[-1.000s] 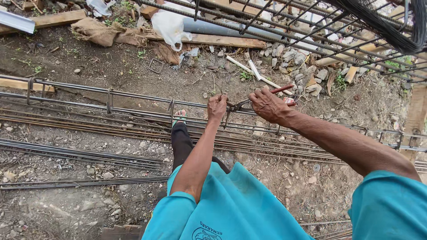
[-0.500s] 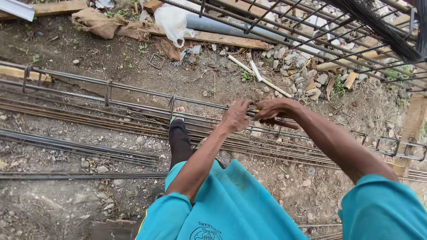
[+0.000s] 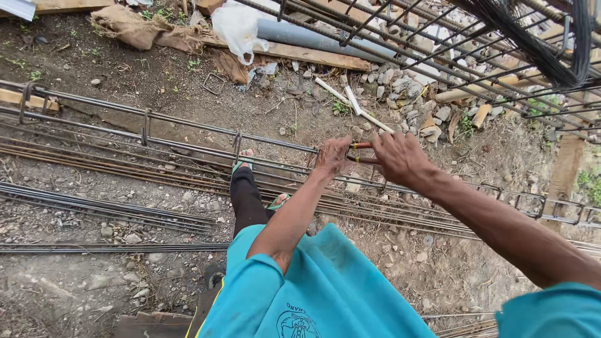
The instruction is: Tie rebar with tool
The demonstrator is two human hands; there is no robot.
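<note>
My right hand [image 3: 400,156] grips the red handles of a pair of pincers [image 3: 362,152] whose head points left toward the rebar cage [image 3: 188,134]. My left hand [image 3: 332,156] is closed on the top steel bar of that cage, right at the tool's head, beside a square stirrup [image 3: 311,159]. The cage is a long frame of bars and stirrups running from left to right in front of me. Whether a tie wire lies under the fingers cannot be seen.
Loose long rebars [image 3: 106,209] lie on the gravel ground below the cage. Another rebar cage [image 3: 476,50] crosses the top right. Wooden planks [image 3: 313,55], a grey pipe [image 3: 313,37], a white plastic bag [image 3: 238,25], sacking and rubble [image 3: 407,87] lie beyond. My sandalled foot [image 3: 243,159] stands near the cage.
Both hands have come down and closer together onto the top bar. The pincers, held up and away a second ago, now lie level against my left hand.
</note>
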